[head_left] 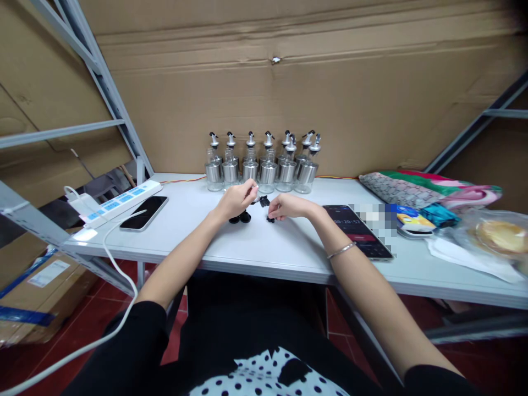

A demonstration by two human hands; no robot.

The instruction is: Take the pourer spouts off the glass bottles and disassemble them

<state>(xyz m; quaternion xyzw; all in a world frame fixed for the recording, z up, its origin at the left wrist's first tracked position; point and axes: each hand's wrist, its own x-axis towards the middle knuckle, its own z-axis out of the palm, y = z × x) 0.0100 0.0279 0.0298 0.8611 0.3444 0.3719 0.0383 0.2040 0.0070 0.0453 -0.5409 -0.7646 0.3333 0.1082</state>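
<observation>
My left hand [238, 200] is closed in a pinch over the middle of the table, and what it holds is mostly hidden, with a bit of something silvery showing beside the fingertips. Just below it lie round black caps [245, 216]. My right hand [285, 206] pinches a small black part [270, 219] at the tabletop. Between the hands sit more small black pieces [264, 201]. Behind them stand two rows of glass bottles with steel sleeves [268, 174]. The back ones carry pourer spouts [251, 139]; several front ones have bare necks, while front right ones have spouts.
At the left are a power strip [124, 203], a dark phone [144, 213] and a white cable [119, 269]. To the right lie a phone showing a timer [357, 231], a patterned cloth bag [412, 192], packets [414, 219] and wrapped food [503, 236]. Cardboard [289, 99] backs the table.
</observation>
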